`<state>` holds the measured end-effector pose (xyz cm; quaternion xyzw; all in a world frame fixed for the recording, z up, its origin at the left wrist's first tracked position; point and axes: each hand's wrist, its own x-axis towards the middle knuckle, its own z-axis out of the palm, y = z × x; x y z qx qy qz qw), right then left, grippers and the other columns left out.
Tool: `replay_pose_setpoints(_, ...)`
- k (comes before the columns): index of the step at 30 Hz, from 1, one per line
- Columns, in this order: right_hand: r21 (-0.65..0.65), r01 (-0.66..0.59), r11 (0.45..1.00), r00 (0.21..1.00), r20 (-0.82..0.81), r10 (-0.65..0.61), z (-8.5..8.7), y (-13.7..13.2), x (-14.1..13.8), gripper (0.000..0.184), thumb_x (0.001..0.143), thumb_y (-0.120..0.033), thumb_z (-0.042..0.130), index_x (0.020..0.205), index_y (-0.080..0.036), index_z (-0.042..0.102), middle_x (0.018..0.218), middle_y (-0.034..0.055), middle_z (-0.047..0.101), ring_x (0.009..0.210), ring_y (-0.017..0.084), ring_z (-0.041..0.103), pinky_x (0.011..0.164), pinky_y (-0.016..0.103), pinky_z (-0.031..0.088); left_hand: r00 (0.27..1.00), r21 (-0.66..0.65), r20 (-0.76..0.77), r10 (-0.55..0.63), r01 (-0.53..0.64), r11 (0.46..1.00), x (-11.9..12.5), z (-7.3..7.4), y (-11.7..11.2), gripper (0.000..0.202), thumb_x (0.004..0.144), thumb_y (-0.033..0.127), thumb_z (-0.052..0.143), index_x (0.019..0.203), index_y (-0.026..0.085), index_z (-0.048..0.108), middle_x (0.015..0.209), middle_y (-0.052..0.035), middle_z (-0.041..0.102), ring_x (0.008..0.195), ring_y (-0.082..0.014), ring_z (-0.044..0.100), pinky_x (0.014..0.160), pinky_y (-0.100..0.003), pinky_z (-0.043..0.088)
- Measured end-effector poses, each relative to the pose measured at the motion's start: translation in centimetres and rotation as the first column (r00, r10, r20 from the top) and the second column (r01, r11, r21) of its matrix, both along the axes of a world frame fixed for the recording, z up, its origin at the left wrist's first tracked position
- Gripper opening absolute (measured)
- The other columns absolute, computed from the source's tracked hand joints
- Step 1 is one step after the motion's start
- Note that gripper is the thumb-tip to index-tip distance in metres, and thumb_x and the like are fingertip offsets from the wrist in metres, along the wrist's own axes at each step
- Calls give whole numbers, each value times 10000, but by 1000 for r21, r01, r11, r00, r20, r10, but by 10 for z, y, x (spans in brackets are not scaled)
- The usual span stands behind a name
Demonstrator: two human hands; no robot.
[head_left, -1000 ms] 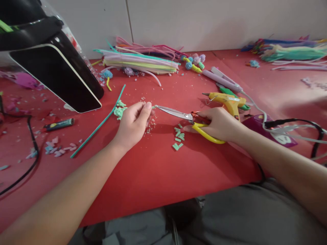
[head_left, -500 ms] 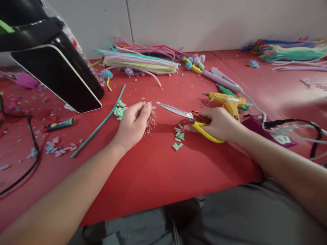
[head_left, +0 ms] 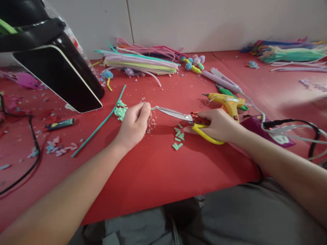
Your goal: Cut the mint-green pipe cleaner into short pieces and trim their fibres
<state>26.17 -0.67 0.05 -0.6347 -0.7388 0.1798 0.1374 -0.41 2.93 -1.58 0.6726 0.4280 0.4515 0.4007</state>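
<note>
Between thumb and fingers, my left hand [head_left: 138, 120] pinches a small green piece [head_left: 153, 108], of which only the end shows. My right hand [head_left: 217, 124] grips scissors [head_left: 176, 114] with yellow and red handles; their blade tips touch or nearly touch that green end. Below the blades lie several cut green pieces [head_left: 177, 137]. A pile of light green pieces [head_left: 121, 111] sits left of my left hand, beside a long teal pipe cleaner [head_left: 98, 126]. Fine pale crumbs are scattered under my left fingers.
A yellow glue gun [head_left: 226, 102] and a lilac flat iron [head_left: 222, 80] lie right of the scissors, near a purple power strip [head_left: 277, 131] with cables. Bundled pipe cleaners [head_left: 140, 64] lie along the wall. A black container [head_left: 76, 61] stands at left, near a lighter [head_left: 60, 124].
The scissor tips have moved slightly left and down to the green piece, and less of it sticks out. My left hand has hardly moved.
</note>
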Motion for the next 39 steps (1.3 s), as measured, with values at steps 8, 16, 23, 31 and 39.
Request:
replay_pose_setpoints(8,-6,11,1000,1000,-4,-11,-1,2,-1,721,675,-875,626,580,-222,336,543,1,407,544,127,314,545,331,257,1000,6,-6,-4,4,1000,1,-2,1,400,1026,395,483,674,208,449,591,25,413,514,-103,408,458,-260,327)
replay_pose_setpoints(16,-7,17,1000,1000,8,-17,-3,3,0,740,665,-896,608,575,-222,316,550,4,401,549,127,297,546,332,258,1000,-11,-2,-2,2,1000,1,1,0,401,1015,411,502,671,209,462,578,26,417,500,-102,411,445,-258,326)
replay_pose_setpoints(23,6,24,1000,1000,3,-24,-2,2,1,711,698,-866,599,586,-223,317,556,-23,358,561,118,290,553,323,255,1000,-19,11,-12,12,1000,0,-1,1,410,1019,418,495,669,208,459,578,25,425,494,-100,414,443,-258,323)
replay_pose_setpoints(31,-7,20,1000,1000,5,-20,-1,0,0,687,689,-846,630,596,-226,348,565,-18,391,564,122,309,554,320,247,1000,-1,-20,-1,1,1000,1,0,1,417,1013,430,501,662,210,453,576,22,435,504,-106,418,451,-266,325)
replay_pose_setpoints(39,8,28,1000,999,14,-29,-5,4,2,722,667,-875,629,573,-221,338,545,-7,381,554,125,293,545,329,253,1000,-9,-16,0,-1,1000,0,-1,1,406,1013,412,499,665,206,473,572,24,432,502,-103,419,448,-263,331)
